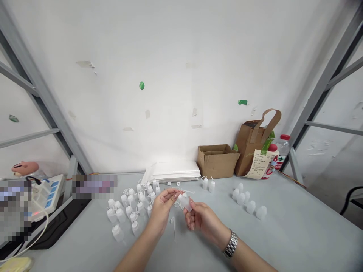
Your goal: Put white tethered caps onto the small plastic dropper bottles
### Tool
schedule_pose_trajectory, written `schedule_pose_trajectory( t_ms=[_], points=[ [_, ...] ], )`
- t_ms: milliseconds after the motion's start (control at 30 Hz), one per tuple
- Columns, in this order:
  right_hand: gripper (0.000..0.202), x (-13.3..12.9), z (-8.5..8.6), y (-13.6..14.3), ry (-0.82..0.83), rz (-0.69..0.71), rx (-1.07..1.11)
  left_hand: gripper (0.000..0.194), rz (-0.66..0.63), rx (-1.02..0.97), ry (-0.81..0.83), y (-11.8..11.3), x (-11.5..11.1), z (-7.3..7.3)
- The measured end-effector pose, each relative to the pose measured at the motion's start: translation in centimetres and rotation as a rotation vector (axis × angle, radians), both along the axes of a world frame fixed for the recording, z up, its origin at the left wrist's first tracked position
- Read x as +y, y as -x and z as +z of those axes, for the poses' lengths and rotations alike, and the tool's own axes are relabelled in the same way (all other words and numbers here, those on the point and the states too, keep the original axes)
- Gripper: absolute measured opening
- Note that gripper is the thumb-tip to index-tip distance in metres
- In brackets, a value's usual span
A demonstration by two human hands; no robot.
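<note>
Between my two hands is a small translucent white bottle (185,203), tilted with its neck to the upper left. My right hand (200,217), with a metal watch at the wrist, grips the bottle's body between thumb and fingers. The fingers of my left hand (167,204) are pinched at the bottle's neck, where a small white part shows. A loose white strap (174,228) lies on the grey table (215,257) below the hands. Several white bottles with thin straps (129,210) stand left of my left hand. Two more bottles (212,186) stand behind my right hand.
Several translucent pieces (250,207) stand on the right. At the back are stacked white sheets (172,172), an open cardboard box (217,166), a brown paper bag (246,145) and a red-capped bottle (283,147). A power strip (52,196) lies at the left.
</note>
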State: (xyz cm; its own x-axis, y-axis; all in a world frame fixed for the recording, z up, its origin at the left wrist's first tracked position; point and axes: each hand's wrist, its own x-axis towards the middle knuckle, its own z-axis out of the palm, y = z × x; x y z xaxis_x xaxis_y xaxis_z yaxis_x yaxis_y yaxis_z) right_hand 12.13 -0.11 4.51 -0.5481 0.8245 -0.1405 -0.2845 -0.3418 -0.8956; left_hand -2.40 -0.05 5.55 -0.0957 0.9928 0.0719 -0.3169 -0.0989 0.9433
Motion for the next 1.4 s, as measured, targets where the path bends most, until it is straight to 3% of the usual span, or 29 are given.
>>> schedule_pose_trajectory(
  t_ms=[233,500,633,733,967,1400],
  points=[
    [0.04,-0.1,0.1,0.3,-0.336,-0.286,-0.286,0.02,0.067,0.02,0.028,0.0,0.2,-0.2],
    [0.044,0.2,-0.3,-0.2,0.008,-0.007,0.11,0.02,0.041,0.053,0.013,0.0,0.0,0.0],
    [0.048,0.3,0.0,-0.4,-0.02,-0.058,0.128,0.024,-0.005,0.177,0.056,-0.1,0.1,0.1],
    [0.049,0.4,0.5,-0.6,-0.06,-0.09,0.086,0.017,-0.015,0.332,0.047,-0.1,0.2,0.1],
    [0.051,0.5,0.5,-0.7,-0.05,-0.189,0.021,0.008,0.109,0.528,-0.053,0.0,-0.3,0.7],
    [0.045,0.4,0.6,-0.4,-0.17,-0.29,-0.045,0.013,0.091,0.533,-0.239,-0.1,-1.0,1.0]
  ],
)
